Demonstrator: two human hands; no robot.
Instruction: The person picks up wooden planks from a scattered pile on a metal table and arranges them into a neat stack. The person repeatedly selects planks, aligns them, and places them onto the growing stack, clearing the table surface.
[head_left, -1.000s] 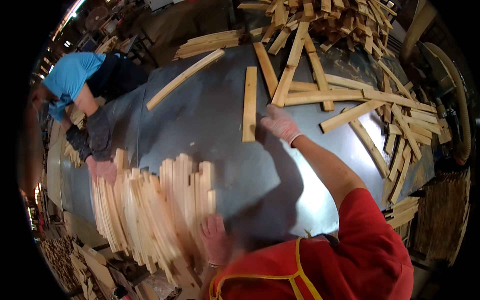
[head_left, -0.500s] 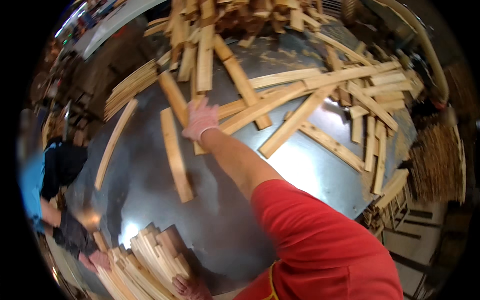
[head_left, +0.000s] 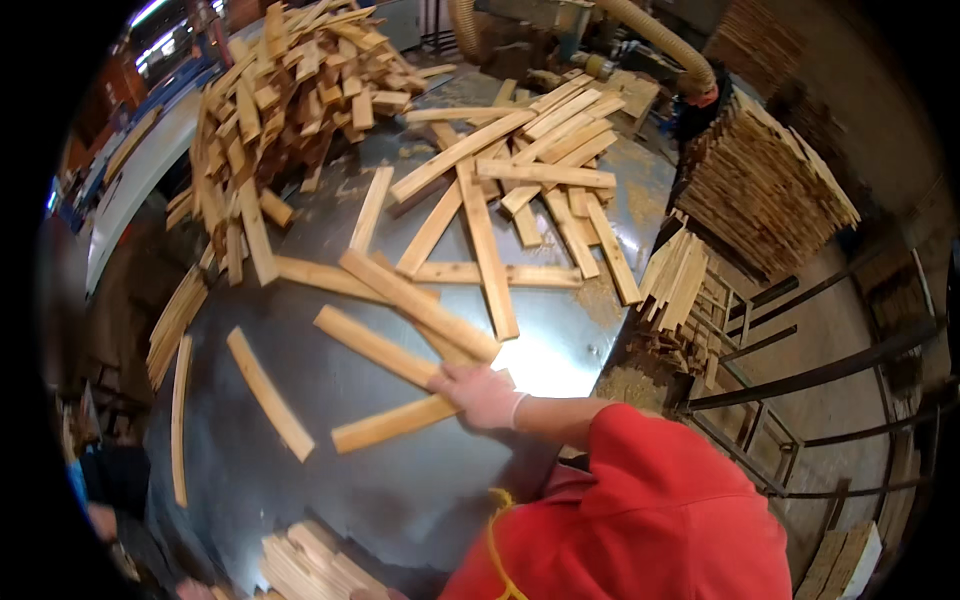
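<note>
My right hand [head_left: 478, 395], in a pale pink glove, is closed over the near right ends of two wooden slats. One slat [head_left: 375, 345] runs up and left from it; the other slat [head_left: 395, 423] lies lower, angled toward the left. Just beyond the fingers lies a longer slat [head_left: 420, 305], crossing others on the metal table [head_left: 400, 500]. At the bottom edge, a sliver of my left hand [head_left: 372, 594] shows beside a stack of pale slats [head_left: 310, 562]; its fingers are mostly cut off.
Loose slats [head_left: 540, 175] lie crisscrossed toward the far right, and a tall heap of wood pieces [head_left: 300, 90] stands far left. Single slats [head_left: 270, 395] lie at left. A co-worker's dark sleeve [head_left: 140, 545] is at lower left. Stacked boards [head_left: 770, 190] and metal racks [head_left: 790, 430] stand right.
The view has swung right. My right hand has come back from among the slats toward me, with slat ends now in its grasp. My left hand has nearly left the picture.
</note>
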